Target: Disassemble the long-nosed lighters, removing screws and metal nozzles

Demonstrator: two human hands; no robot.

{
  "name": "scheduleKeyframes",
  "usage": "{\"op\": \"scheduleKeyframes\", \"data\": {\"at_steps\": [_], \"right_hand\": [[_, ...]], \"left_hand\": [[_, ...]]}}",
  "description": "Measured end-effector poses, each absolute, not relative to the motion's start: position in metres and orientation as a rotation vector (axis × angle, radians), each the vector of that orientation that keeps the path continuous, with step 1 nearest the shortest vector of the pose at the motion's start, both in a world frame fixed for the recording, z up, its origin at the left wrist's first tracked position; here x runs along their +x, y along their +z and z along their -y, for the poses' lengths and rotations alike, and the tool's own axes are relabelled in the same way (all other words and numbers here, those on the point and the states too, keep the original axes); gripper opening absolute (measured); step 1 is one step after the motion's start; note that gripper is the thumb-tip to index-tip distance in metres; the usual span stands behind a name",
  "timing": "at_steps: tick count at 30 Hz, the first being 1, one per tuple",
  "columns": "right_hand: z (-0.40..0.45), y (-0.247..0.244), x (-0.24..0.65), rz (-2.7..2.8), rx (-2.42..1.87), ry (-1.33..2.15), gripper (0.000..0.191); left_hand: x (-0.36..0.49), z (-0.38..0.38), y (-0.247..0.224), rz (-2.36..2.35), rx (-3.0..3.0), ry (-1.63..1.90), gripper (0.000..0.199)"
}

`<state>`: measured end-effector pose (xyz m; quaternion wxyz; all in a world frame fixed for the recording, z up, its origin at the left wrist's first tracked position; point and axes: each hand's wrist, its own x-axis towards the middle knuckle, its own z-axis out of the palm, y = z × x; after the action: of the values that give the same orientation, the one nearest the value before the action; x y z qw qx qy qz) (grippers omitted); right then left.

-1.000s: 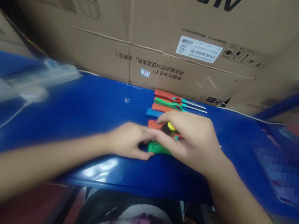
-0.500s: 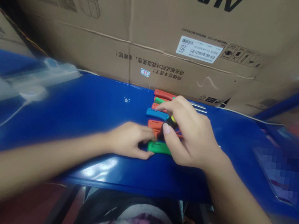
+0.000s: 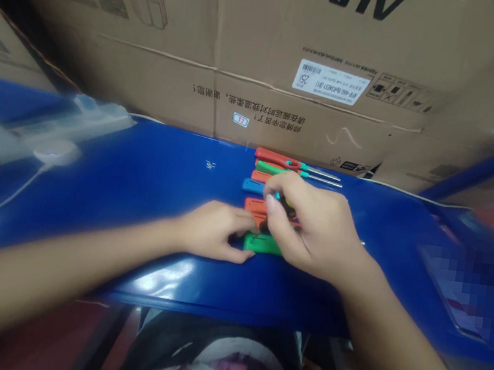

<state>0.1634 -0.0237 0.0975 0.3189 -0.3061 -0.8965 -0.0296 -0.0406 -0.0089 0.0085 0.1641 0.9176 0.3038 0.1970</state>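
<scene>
Several long-necked lighters lie side by side on the blue table. A red lighter (image 3: 277, 157) is farthest from me, then a green lighter (image 3: 271, 168) and a blue lighter (image 3: 252, 185). Closer in are an orange lighter (image 3: 255, 204) and a near green lighter (image 3: 264, 244). My left hand (image 3: 218, 229) rests at their handle ends, its curled fingers on an orange handle and its thumb beside the near green one. Above the row, my right hand (image 3: 314, 223) is closed around a black-and-yellow handle (image 3: 288, 205), mostly hidden, which looks like a screwdriver.
A large cardboard box (image 3: 163, 91) stands along the table's back edge. Left lie a clear plastic wrap (image 3: 101, 125) and a round white device (image 3: 55, 152) with a cable. A blurred flat object (image 3: 454, 288) lies on the right. Small clear bits (image 3: 210, 165) are near the box.
My right hand has shifted slightly and turned, so the black-and-yellow handle is more hidden and more of the far red and green lighters shows. My left hand has stayed in place.
</scene>
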Motion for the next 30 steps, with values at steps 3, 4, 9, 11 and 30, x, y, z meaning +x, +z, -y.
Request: {"op": "scheduleKeyframes", "data": {"at_steps": [3,4,9,11,30], "right_hand": [[0.0227,0.0961,0.1625,2.375,-0.837,-0.032,0.021],[0.0224,0.0955,0.1621,2.367,-0.857,-0.039,0.021],[0.0217,0.0925,0.1609,2.357,-0.883,-0.049,0.025],[0.0214,0.0921,0.1613,2.377,-0.837,-0.036,0.028],[0.0249,0.0946,0.1631,2.431,-0.776,-0.026,0.036]], "left_hand": [[-0.0406,0.0086,0.0088,-0.865,2.615,0.543,0.022],[-0.0406,0.0085,0.0089,-0.863,2.613,0.534,0.022],[-0.0409,0.0084,0.008,-0.864,2.615,0.559,0.022],[-0.0411,0.0084,0.0072,-0.857,2.616,0.571,0.021],[-0.0424,0.0076,0.0074,-0.836,2.59,0.558,0.02]]}}
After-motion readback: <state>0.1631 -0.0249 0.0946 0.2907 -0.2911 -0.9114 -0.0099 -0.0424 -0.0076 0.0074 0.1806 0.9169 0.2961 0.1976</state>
